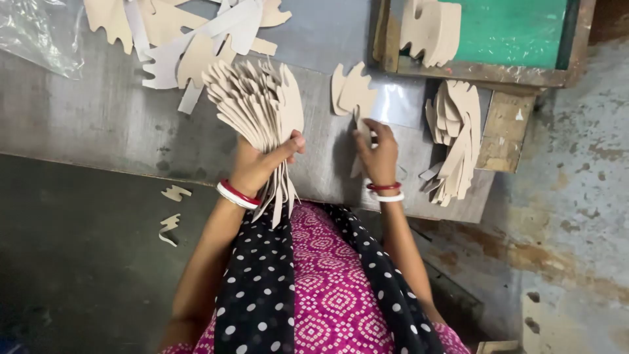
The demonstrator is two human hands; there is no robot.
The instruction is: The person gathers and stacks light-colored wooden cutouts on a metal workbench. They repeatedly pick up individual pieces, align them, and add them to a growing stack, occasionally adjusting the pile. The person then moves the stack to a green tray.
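Grey worktable point(98, 124): beige cut-outs point(190, 33) heaped along far edge, small pile point(350, 88) mid-surface, fanned stack point(455, 134) and green-lined wooden tray point(524, 39) toward right edge.

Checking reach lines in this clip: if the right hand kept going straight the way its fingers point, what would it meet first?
The right hand points up the board; first in line are the beige cut-out pieces just beyond its fingertips, which it may already touch. Depth is unclear.

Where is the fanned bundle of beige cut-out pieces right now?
In the head view, the fanned bundle stands gripped in the left hand, left of centre over the grey table, below the loose pile.
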